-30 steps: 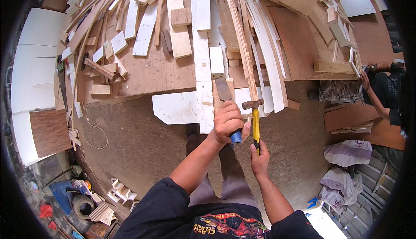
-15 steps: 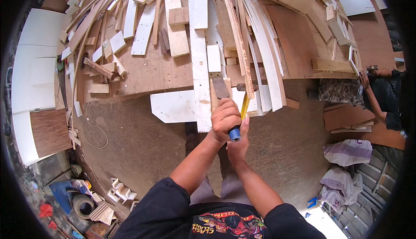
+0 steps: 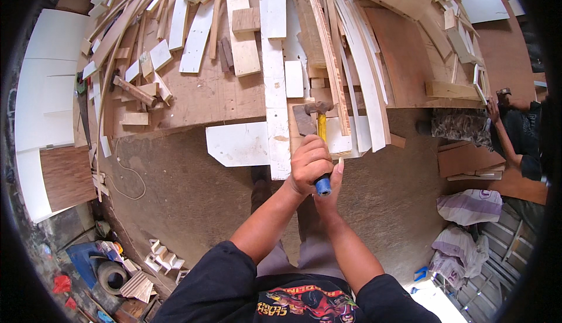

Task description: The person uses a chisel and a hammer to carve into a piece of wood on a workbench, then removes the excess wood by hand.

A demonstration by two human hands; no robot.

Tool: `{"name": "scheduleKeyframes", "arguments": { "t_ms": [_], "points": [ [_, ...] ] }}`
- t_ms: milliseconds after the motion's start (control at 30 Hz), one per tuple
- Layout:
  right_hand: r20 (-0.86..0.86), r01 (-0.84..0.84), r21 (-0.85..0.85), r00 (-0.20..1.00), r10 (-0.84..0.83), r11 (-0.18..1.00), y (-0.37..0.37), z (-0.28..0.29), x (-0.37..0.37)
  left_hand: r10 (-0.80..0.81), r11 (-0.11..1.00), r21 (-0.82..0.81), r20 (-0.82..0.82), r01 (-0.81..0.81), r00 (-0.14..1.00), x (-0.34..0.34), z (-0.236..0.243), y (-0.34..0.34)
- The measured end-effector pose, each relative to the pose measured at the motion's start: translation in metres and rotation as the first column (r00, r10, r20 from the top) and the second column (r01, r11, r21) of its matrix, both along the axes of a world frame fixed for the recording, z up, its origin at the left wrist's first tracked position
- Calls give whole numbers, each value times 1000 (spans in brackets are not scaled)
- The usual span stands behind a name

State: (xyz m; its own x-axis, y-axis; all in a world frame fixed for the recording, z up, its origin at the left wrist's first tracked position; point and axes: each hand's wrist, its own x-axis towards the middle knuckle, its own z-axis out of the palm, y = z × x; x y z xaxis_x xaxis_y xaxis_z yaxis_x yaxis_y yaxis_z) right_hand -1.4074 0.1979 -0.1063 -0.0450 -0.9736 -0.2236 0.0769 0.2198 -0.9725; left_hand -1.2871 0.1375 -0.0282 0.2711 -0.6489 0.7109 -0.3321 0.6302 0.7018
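My left hand (image 3: 311, 160) is wrapped round a wide chisel (image 3: 303, 120), its flat grey-brown blade pointing away from me over a narrow wooden piece. The blue end of its handle sticks out below the fist. Lower and partly behind it, my right hand (image 3: 329, 193) grips a hammer (image 3: 322, 125) with a yellow handle; most of its fingers are hidden, but its thumb shows. The brown hammer head lies close beside the chisel blade. Just left of both tools, a long white board (image 3: 278, 103) overhangs the table edge.
Offcuts and long strips cover the wooden table (image 3: 199, 97). A white board with a cut corner (image 3: 237, 144) juts out at its front. Another person's hand (image 3: 493, 112) holds a tool at the right. Sacks (image 3: 468, 206) lie on the floor; a thin cord (image 3: 143, 185) runs at the left.
The hammer head has swung left and now sits beside the chisel blade, with more yellow handle showing. Both hands have shifted slightly right and toward me.
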Motion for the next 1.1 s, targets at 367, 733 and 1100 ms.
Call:
{"name": "scheduleKeyframes", "arguments": {
  "t_ms": [367, 733, 1100],
  "points": [
    [-101, -76, 142, 991, 91, 987, -2, -1, -8, -3, 1000, -20, -29, 2, 1000, 0, 0, -3],
    [-457, -280, -1, 854, 248, 960, -58, 52, -34, -5, 1000, -20, -8, 5, 1000, -1, -2, 1],
    [-138, -11, 268, 989, 49, 963, -104, 82, -36, -16, 1000, 1, -4, 16, 1000, 6, -1, 1]
  ]
}}
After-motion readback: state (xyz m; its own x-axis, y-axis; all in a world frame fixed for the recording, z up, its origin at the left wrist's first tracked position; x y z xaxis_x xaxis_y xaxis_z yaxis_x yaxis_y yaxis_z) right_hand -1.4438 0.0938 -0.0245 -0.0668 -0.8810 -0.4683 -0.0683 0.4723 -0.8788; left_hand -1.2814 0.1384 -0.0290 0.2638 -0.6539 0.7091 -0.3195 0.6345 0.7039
